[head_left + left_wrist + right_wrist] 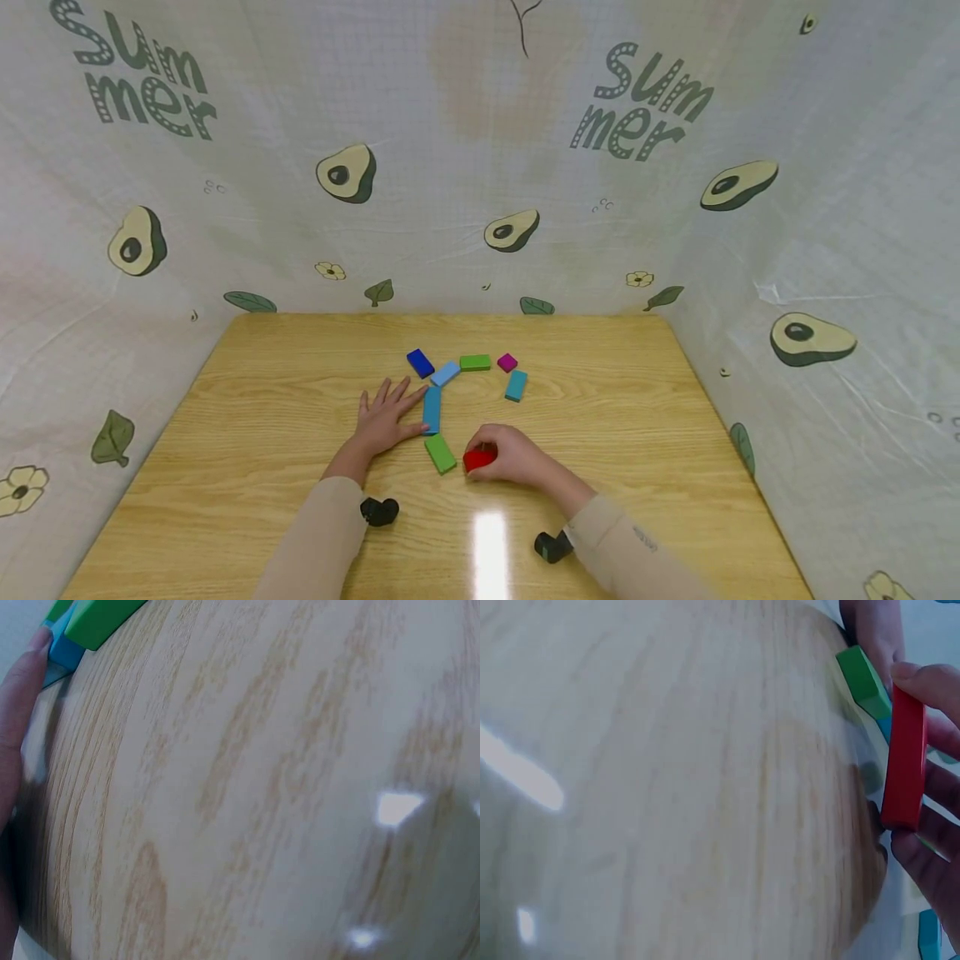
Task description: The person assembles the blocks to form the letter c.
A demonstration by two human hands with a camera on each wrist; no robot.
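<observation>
In the head view my right hand (508, 454) grips a red block (478, 459) between thumb and fingers, close to the table top. The right wrist view shows the red block (906, 761) held by its two ends. My left hand (384, 421) lies with fingers spread on the table, its fingertips touching the left side of a long blue block (432, 410). A green block (440, 454) sits slanted just below that blue one, left of the red block. In the left wrist view, a finger (21, 690) touches the blue block (66, 646) beside the green block (101, 621).
Farther back, a dark blue block (421, 363), a light blue block (446, 373), another green block (475, 362), a magenta block (507, 362) and a teal block (516, 386) curve round in an arc. Printed cloth (450, 167) surrounds the wooden table (637, 467) behind and at both sides.
</observation>
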